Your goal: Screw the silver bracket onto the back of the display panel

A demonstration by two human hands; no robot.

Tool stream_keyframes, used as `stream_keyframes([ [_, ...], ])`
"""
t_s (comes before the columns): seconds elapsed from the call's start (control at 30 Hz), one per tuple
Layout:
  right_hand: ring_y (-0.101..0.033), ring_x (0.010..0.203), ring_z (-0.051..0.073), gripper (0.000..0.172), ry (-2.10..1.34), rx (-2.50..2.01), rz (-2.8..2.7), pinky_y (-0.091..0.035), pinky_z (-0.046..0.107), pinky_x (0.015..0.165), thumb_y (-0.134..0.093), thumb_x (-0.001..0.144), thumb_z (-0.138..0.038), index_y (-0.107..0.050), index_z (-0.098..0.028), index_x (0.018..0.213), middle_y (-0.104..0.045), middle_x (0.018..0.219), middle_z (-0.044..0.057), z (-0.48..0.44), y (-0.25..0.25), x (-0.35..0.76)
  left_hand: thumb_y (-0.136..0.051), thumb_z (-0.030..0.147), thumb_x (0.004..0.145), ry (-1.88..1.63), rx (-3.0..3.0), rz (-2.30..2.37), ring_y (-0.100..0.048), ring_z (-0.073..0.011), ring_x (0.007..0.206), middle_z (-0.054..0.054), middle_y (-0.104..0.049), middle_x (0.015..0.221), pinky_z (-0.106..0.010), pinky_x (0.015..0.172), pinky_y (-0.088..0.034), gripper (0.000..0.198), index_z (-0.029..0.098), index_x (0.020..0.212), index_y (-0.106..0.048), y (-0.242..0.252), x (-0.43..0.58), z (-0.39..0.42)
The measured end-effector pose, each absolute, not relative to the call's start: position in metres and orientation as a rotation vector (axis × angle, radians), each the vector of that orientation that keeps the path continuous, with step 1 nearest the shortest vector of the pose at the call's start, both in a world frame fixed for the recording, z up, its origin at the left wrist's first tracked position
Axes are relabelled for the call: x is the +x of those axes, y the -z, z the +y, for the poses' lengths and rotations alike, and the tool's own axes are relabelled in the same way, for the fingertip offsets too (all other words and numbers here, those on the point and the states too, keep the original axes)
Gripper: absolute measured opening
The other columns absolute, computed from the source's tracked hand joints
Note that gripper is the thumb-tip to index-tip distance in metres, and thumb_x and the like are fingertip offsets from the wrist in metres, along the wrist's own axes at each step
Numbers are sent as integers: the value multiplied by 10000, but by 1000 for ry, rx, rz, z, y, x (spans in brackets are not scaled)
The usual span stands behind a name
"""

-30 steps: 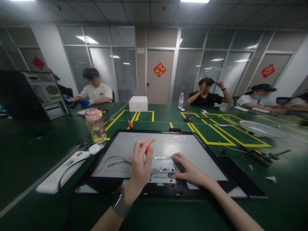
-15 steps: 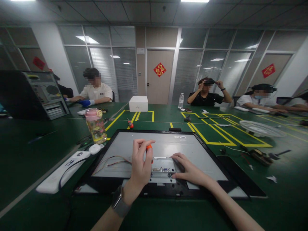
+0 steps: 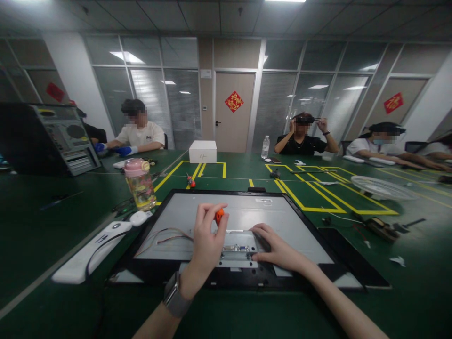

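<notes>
A flat display panel (image 3: 240,207) lies on its face, its silver back up inside a black frame. At its near middle sits a metal bracket (image 3: 240,264) with a row of connectors. Above the bracket's left side, my left hand (image 3: 208,240) pinches an upright screwdriver by its orange handle (image 3: 220,215); its tip is hidden behind the hand. My right hand (image 3: 278,247) grips the bracket's right side, thumb at the near edge and fingers at the far edge. Thin wires (image 3: 173,230) run over the panel to the left.
Left of the panel are a white power strip (image 3: 86,254), a pink-lidded bottle (image 3: 140,183) and a computer case (image 3: 45,141). A black slab (image 3: 353,256) lies right. Beyond stand a white box (image 3: 203,152) and a water bottle (image 3: 265,147); people sit opposite.
My left fingers have shifted round the orange handle, the thumb rising so that more of its top shows. My right hand stays on the bracket.
</notes>
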State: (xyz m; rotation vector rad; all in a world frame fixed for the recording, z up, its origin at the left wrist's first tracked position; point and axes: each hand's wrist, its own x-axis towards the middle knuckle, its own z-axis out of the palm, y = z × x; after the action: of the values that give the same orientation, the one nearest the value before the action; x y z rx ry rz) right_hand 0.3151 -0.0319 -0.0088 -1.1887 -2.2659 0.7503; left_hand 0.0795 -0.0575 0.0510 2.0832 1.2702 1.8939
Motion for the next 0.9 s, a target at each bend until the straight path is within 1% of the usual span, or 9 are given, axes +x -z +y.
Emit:
stream_keyframes([
  [0.07, -431, 1227, 282, 623, -744, -1178, -2269, -332, 422, 1083, -717, 749, -441, -500, -205, 1283, -453, 1303, 105, -31, 10, 316, -537, 224, 882, -1904, 2090, 1273, -547, -145, 746, -13, -499, 847, -298, 738, -501, 167, 201, 1017, -635, -51, 79, -57],
  [0.23, -434, 1225, 278, 624, -757, -1187, -2268, -340, 404, 1079, -715, 753, -441, -498, -200, 1286, -453, 1297, 106, -33, 7, 314, -428, 155, 903, -1762, 2127, 1208, -557, -148, 795, -41, -542, 952, -280, 720, -515, 311, 210, 1166, -584, -49, 79, -59],
  [0.33, -436, 1223, 274, 626, -765, -1189, -2265, -337, 396, 1082, -722, 749, -434, -502, -187, 1281, -450, 1295, 108, -34, 5, 313, -516, 179, 879, -1821, 2129, 1284, -544, -136, 759, -23, -517, 899, -277, 726, -509, 261, 210, 1123, -604, -49, 79, -58],
  [0.4, -435, 1225, 269, 620, -769, -1180, -2266, -338, 393, 1083, -720, 753, -436, -502, -194, 1281, -447, 1296, 105, -34, 6, 314, -553, 191, 870, -1848, 2132, 1308, -548, -134, 762, -29, -526, 914, -287, 743, -505, 242, 206, 1105, -609, -49, 79, -58],
  [0.5, -432, 1230, 269, 618, -761, -1169, -2269, -336, 391, 1084, -714, 759, -444, -498, -206, 1286, -446, 1298, 101, -33, 8, 315, -484, 173, 906, -1830, 2131, 1240, -582, -157, 855, -63, -591, 1003, -310, 784, -506, 224, 197, 1090, -608, -51, 79, -57],
  [0.57, -431, 1231, 271, 624, -755, -1168, -2270, -334, 386, 1085, -714, 757, -448, -500, -197, 1287, -445, 1300, 105, -32, 8, 315, -443, 159, 924, -1829, 2126, 1192, -592, -164, 880, -64, -615, 991, -308, 785, -506, 234, 197, 1083, -610, -51, 79, -58],
  [0.67, -436, 1225, 270, 621, -760, -1169, -2266, -339, 380, 1081, -715, 759, -446, -501, -194, 1284, -446, 1299, 106, -33, 8, 315, -512, 178, 902, -1870, 2134, 1201, -577, -143, 780, -32, -577, 887, -283, 741, -501, 201, 200, 1066, -626, -51, 79, -59],
  [0.73, -436, 1224, 269, 611, -764, -1172, -2266, -342, 385, 1079, -712, 763, -439, -498, -200, 1283, -445, 1302, 104, -33, 7, 314, -556, 192, 878, -1888, 2139, 1226, -563, -135, 746, -18, -542, 856, -270, 723, -498, 185, 197, 1043, -640, -50, 79, -59],
  [0.9, -434, 1223, 279, 619, -761, -1175, -2266, -337, 402, 1080, -718, 752, -436, -504, -189, 1278, -452, 1295, 110, -32, 8, 314, -471, 169, 913, -1867, 2141, 1205, -588, -156, 862, -43, -583, 943, -277, 767, -498, 229, 196, 1076, -630, -51, 80, -60],
])
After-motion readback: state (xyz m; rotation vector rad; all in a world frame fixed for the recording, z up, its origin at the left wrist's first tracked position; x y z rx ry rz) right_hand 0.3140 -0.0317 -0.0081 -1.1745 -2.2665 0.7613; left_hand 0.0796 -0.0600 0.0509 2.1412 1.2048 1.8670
